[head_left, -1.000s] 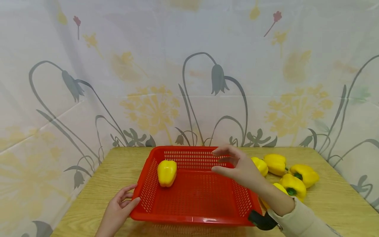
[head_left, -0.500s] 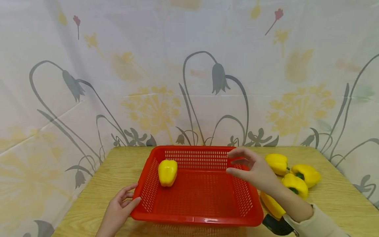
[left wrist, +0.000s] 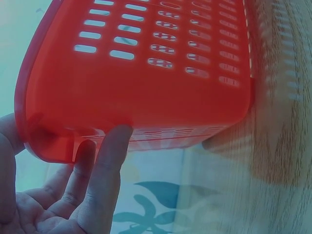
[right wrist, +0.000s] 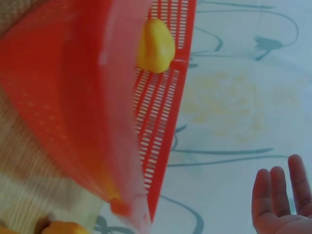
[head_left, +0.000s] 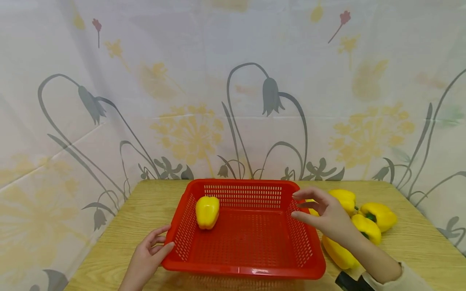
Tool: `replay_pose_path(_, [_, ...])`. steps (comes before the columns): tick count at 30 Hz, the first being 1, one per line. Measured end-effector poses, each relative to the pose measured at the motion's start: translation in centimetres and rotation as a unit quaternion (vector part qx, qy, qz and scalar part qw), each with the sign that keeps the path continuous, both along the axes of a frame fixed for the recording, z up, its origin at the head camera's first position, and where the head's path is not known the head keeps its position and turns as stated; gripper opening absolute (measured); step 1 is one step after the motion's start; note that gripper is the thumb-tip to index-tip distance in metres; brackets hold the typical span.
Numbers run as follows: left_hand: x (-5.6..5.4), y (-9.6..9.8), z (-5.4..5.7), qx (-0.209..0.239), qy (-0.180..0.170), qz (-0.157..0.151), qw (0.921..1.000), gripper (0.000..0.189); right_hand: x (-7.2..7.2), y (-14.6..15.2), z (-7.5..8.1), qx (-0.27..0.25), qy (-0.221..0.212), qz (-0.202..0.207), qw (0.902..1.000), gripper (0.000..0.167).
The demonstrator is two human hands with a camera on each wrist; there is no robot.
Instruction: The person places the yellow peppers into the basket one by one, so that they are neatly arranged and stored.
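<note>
A red plastic basket [head_left: 242, 271] with slotted walls stands on the table. One yellow bell pepper [head_left: 207, 213] sits inside it at the left. My left hand [head_left: 145, 255] grips the basket's left rim, thumb at the edge and fingers along the outside wall; the left wrist view has these fingers [left wrist: 105, 170] against the red plastic. Over the right rim hovers my right hand [head_left: 329, 218], empty, fingers apart and loosely bent. Beyond and below it, several yellow bell peppers [head_left: 378, 216] lie right of the basket, partly hidden by hand and forearm.
The wooden table [head_left: 116, 230] reaches back to a curtain [head_left: 240, 101] printed with flowers. A black strap mount [head_left: 351, 281] sits at the right wrist, close to the table's front. The nearest loose pepper [head_left: 340, 254] lies beside the basket's right wall.
My empty right hand has drawn back rightward from above the basket's interior to over its right rim. My left hand keeps its grip, and the pepper inside stays put.
</note>
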State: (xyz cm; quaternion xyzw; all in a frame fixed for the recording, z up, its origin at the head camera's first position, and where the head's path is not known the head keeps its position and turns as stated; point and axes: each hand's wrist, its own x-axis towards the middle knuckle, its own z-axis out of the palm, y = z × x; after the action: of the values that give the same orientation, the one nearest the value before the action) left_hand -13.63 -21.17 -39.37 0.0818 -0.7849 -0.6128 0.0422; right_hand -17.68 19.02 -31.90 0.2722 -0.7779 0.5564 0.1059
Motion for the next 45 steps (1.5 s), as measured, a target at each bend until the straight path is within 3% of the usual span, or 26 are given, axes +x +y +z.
replay_pose_path(13, [0.0, 0.1, -0.1, 0.007, -0.001, 0.004, 1.0, 0.049, 0.7, 2.1, -2.0, 0.018, -0.03, -0.052, 0.9981, 0.03])
replay_pose_path(27, [-0.2, 0.0, -0.1, -0.003, -0.001, 0.002, 1.0, 0.049, 0.9, 4.2, -3.6, 0.021, -0.012, -0.076, 0.9968, 0.028])
replay_pose_path(37, [-0.1, -0.1, -0.2, -0.002, -0.003, 0.004, 1.0, 0.049, 1.3, 5.4, -5.3, 0.055, 0.009, -0.124, 0.9907, 0.03])
replay_pose_path(45, [-0.1, 0.0, -0.3, -0.004, 0.002, 0.005, 1.0, 0.047, 1.5, 6.7, -6.9, 0.073, 0.025, -0.133, 0.9881, 0.03])
